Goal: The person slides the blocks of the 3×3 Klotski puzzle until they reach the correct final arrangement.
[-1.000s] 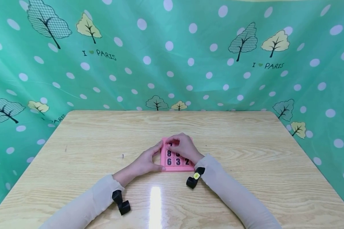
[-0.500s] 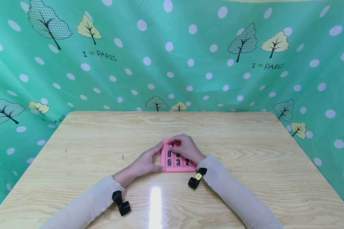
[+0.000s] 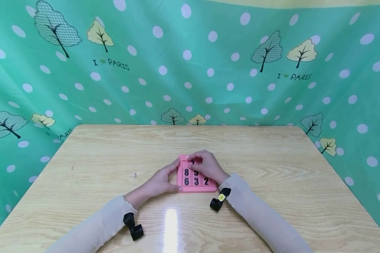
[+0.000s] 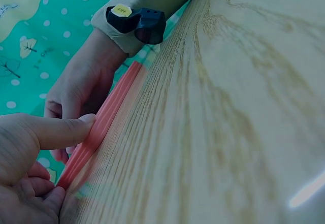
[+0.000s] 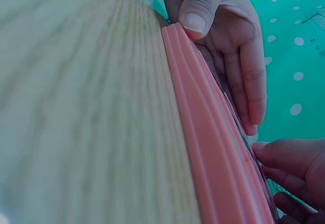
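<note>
A pink sliding number puzzle (image 3: 197, 191) lies flat on the table, its black numbers 8, 5, 6, 3 and 2 readable. Along its left edge my left hand (image 3: 159, 181) holds the frame, thumb on the near corner and fingers at the far corner. My right hand (image 3: 209, 165) bends over the top rows, thumb and index fingertips touching the tile area by the 7 (image 3: 192, 163). It hides the puzzle's upper right. In the right wrist view the left thumb rests on the puzzle's corner (image 5: 175, 31). The fingertips of the right hand (image 5: 299, 168) touch its face.
The wooden table (image 3: 114, 154) has a bright reflection near its front. A green dotted curtain (image 3: 190, 63) surrounds it at the back and sides. Both wrists wear black straps with cameras (image 3: 216, 204).
My right hand has shifted slightly right, and the 7 tile has slid right from the left column. The left hand has stayed on the puzzle's edge. The head view has tilted up a little.
</note>
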`<state>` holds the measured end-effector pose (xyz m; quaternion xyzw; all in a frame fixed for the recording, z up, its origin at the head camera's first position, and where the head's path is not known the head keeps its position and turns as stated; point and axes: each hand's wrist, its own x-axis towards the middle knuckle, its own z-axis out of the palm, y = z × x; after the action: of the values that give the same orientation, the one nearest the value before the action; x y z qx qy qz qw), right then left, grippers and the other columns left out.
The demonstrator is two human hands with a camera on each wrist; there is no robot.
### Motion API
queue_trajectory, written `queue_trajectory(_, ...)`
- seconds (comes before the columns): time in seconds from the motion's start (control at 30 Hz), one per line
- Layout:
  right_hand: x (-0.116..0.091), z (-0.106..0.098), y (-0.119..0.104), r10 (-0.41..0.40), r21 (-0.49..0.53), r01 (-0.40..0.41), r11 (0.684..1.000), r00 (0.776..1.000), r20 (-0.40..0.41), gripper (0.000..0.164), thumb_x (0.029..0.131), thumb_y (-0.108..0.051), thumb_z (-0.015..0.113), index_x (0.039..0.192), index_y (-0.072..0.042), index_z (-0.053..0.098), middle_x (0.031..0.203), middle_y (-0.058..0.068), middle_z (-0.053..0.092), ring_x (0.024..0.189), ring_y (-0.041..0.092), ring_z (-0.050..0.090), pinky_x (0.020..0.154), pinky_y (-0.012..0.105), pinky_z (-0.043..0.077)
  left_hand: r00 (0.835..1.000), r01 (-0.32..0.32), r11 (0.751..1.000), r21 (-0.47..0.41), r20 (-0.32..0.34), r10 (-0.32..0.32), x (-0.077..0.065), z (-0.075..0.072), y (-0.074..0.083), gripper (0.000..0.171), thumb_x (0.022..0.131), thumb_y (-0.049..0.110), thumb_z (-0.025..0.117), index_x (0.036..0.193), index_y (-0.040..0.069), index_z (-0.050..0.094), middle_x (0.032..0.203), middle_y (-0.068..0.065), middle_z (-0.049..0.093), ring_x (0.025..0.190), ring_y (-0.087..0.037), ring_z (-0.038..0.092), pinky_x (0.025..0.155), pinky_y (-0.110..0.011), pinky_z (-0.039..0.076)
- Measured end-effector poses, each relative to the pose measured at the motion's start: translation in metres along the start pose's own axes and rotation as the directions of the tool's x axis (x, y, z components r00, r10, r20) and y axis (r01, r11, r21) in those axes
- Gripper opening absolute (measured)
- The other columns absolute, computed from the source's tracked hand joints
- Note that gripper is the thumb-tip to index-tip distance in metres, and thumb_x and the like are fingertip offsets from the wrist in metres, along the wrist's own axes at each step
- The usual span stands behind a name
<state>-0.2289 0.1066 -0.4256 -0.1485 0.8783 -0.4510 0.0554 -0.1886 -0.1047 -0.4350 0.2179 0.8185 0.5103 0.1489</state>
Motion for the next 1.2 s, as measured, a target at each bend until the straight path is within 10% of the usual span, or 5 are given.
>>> queue_trajectory(1.2,-0.015,-0.009,0.015,-0.065,0.099,0.064,0.993,0.998,0.016,0.030,0.079,-0.020,0.076,0.108,-0.019,0.069,0.110,-0.004,0.062,0.105,0.016,0.052,0.095,0.038,0.043,1.000,0.008,1.000,-0.003,0.008,-0.008,0.001,0.000,0.000,0.102,0.070,0.007,0.080,0.149,0.002,0.017,0.156,-0.011,0.014,0.143,-0.024,0.015,0.117,-0.040,0.012)
